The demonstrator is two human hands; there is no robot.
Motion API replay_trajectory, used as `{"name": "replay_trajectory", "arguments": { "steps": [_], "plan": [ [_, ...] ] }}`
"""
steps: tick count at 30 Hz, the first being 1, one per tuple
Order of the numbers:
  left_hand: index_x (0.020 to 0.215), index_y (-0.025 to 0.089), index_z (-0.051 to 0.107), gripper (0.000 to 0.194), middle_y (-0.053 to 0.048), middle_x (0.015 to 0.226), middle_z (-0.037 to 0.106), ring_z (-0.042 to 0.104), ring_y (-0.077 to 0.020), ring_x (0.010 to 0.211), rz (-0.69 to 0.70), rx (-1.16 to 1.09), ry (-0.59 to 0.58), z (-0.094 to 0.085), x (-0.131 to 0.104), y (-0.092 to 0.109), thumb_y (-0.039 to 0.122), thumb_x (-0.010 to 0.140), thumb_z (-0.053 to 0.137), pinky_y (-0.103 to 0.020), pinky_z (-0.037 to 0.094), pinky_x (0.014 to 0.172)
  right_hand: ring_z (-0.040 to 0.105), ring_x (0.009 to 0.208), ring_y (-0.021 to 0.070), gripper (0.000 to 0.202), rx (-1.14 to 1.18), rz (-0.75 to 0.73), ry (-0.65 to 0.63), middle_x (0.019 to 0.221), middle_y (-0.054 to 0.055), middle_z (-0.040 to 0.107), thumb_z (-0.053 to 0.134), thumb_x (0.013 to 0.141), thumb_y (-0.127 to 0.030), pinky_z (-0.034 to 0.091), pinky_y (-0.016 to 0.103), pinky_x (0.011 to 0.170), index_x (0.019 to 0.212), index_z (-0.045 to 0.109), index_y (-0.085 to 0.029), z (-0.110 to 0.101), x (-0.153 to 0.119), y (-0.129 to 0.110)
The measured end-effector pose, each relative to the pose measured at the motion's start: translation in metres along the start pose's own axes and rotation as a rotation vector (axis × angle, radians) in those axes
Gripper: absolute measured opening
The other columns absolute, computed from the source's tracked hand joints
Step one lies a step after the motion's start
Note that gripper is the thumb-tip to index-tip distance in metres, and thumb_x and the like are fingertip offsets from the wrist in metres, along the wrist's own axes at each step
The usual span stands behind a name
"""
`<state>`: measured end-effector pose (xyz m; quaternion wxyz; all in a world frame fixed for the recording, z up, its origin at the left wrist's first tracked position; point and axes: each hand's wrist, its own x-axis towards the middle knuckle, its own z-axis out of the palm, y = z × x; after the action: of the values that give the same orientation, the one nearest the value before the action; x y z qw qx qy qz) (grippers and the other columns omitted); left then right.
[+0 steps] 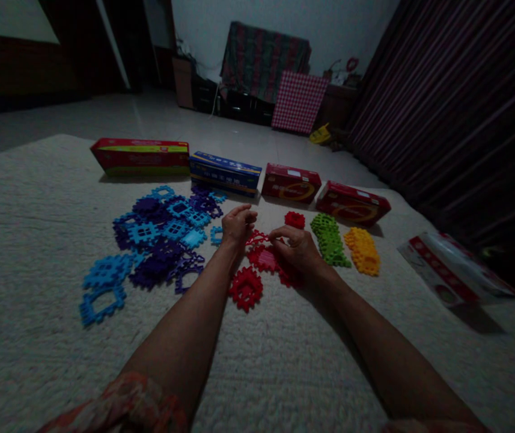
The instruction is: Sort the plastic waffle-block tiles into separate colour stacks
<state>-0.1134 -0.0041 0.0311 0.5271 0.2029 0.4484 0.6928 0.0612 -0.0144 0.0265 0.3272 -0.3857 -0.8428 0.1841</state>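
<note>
My left hand (238,227) is over the mat beside a red lattice piece (257,237). Its fingers are loosely bent and slightly apart, and I see nothing held in them. My right hand (297,243) has thumb and forefinger pinched at the right end of that lattice piece. Below the hands lie a red plastic building piece with a ribbed face (266,258) and a red toothed piece (246,288). More red pieces are partly hidden under my right hand. Another red piece (294,220) lies just beyond it.
Left of my hands spreads a heap of dark purple pieces (158,264) and light blue pieces (106,270). Green pieces (329,240) and yellow pieces (363,251) are stacked to the right. Boxes, including a blue box (225,174), line the back; a clear-and-red package (441,270) lies far right.
</note>
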Motion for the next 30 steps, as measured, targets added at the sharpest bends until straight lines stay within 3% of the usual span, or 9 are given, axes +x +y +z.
{"name": "replay_trajectory", "arguments": {
  "steps": [3,5,7,11,16,19,24,28,30],
  "plan": [
    [0.088,0.016,0.069,0.036,-0.002,0.069,0.068,0.059,-0.0113,0.060,0.012,-0.002,-0.012,-0.001,-0.001,0.000,0.022,0.052,0.066,-0.021,0.040,0.054,0.069,0.089,0.0202,0.015,0.000,0.010,0.067,0.095,0.004,0.075,0.059,0.084,-0.015,0.053,0.034,0.082,0.086,0.070,-0.025,-0.003,0.003,0.002],
    [0.088,0.016,0.070,0.036,-0.003,0.070,0.069,0.058,-0.0112,0.059,0.008,0.016,-0.022,-0.002,-0.001,-0.001,0.024,0.053,0.066,-0.021,0.040,0.053,0.067,0.092,0.0210,0.011,-0.027,-0.045,0.041,0.098,0.006,0.073,0.060,0.086,-0.019,0.052,0.035,0.084,0.089,0.070,-0.023,-0.009,0.002,-0.002],
    [0.088,0.017,0.070,0.036,-0.003,0.071,0.069,0.058,-0.0114,0.059,0.001,0.032,-0.024,-0.002,-0.002,-0.001,0.025,0.054,0.065,-0.022,0.040,0.053,0.065,0.092,0.0212,0.009,-0.071,-0.106,-0.069,0.100,0.008,0.071,0.063,0.087,-0.023,0.050,0.036,0.085,0.094,0.069,-0.022,-0.015,-0.001,-0.010],
    [0.087,0.017,0.071,0.034,-0.003,0.071,0.069,0.058,-0.0116,0.060,0.005,0.046,-0.024,-0.002,-0.002,-0.001,0.025,0.054,0.066,-0.022,0.041,0.054,0.059,0.093,0.0224,0.026,-0.216,-0.141,-0.337,0.105,0.009,0.067,0.074,0.082,-0.032,0.045,0.038,0.086,0.104,0.067,-0.020,-0.022,-0.010,-0.025],
    [0.088,0.018,0.070,0.036,-0.002,0.070,0.069,0.057,-0.0109,0.058,-0.001,0.062,-0.019,0.000,-0.004,0.001,0.023,0.052,0.065,-0.022,0.041,0.054,0.055,0.090,0.0202,0.017,-0.246,-0.092,-0.438,0.100,0.007,0.062,0.071,0.080,-0.023,0.044,0.035,0.085,0.095,0.064,-0.018,-0.017,-0.015,-0.037],
    [0.088,0.018,0.070,0.037,-0.001,0.069,0.068,0.055,-0.0102,0.054,-0.024,0.067,-0.019,0.000,-0.005,0.002,0.024,0.052,0.065,-0.022,0.039,0.052,0.056,0.088,0.0188,0.015,-0.141,-0.070,-0.432,0.099,0.006,0.062,0.069,0.080,-0.020,0.046,0.032,0.082,0.094,0.065,-0.019,-0.021,-0.015,-0.042],
    [0.088,0.018,0.071,0.036,-0.002,0.069,0.068,0.055,-0.0103,0.055,-0.011,0.076,-0.022,0.000,-0.005,0.001,0.024,0.053,0.065,-0.022,0.039,0.052,0.063,0.094,0.0203,0.020,0.050,-0.013,-0.354,0.104,0.006,0.069,0.071,0.082,-0.029,0.050,0.035,0.087,0.100,0.068,-0.021,-0.037,-0.008,-0.033],
    [0.086,0.017,0.071,0.036,-0.002,0.070,0.069,0.057,-0.0109,0.058,0.007,0.068,-0.020,-0.001,-0.004,-0.001,0.023,0.051,0.066,-0.022,0.041,0.053,0.065,0.093,0.0215,0.022,0.009,0.097,-0.179,0.104,0.007,0.069,0.069,0.083,-0.033,0.052,0.035,0.082,0.101,0.068,-0.020,-0.035,-0.007,-0.014],
    [0.085,0.017,0.071,0.036,-0.002,0.069,0.068,0.057,-0.0111,0.059,0.013,0.063,-0.020,-0.001,-0.003,-0.001,0.023,0.050,0.066,-0.022,0.040,0.053,0.066,0.090,0.0213,0.021,0.003,0.158,-0.155,0.103,0.008,0.069,0.068,0.083,-0.033,0.053,0.034,0.078,0.100,0.068,-0.020,-0.029,-0.008,-0.009]
  ]
}}
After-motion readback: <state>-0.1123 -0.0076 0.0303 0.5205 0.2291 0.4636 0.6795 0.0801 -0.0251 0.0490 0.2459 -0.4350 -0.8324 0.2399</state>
